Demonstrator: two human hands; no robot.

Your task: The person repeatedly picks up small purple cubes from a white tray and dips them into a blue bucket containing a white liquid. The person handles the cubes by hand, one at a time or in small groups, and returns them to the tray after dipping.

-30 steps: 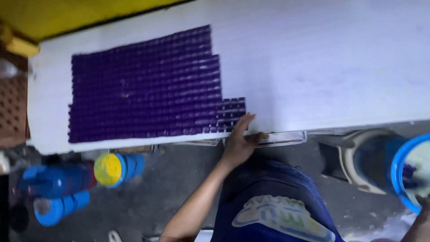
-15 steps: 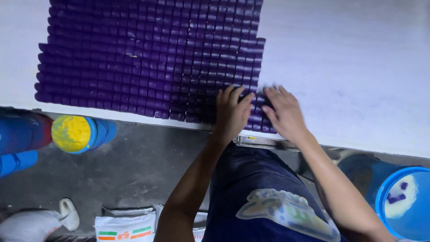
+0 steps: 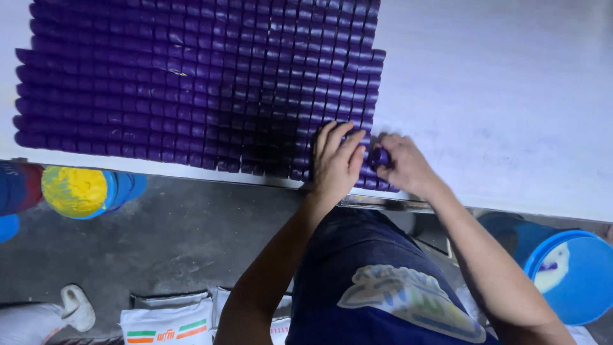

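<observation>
A large block of small purple pieces (image 3: pixel 191 83) lies in tight rows on a white table (image 3: pixel 498 96). My left hand (image 3: pixel 335 160) rests flat on the pieces at the block's near right corner, fingers spread. Just to its right, my right hand (image 3: pixel 403 165) pinches one purple piece (image 3: pixel 380 155) against the end of a row near the table's front edge. My forearms reach up from below, over my dark blue shirt.
Under the table's front edge, a yellow-filled blue tub (image 3: pixel 83 190) stands at the left and a blue bucket (image 3: pixel 578 275) at the lower right. White sacks (image 3: pixel 172 319) lie on the dark floor (image 3: pixel 191 243).
The view has closed in on the purple block. My right hand came in from the lower right to the block's corner beside my left hand.
</observation>
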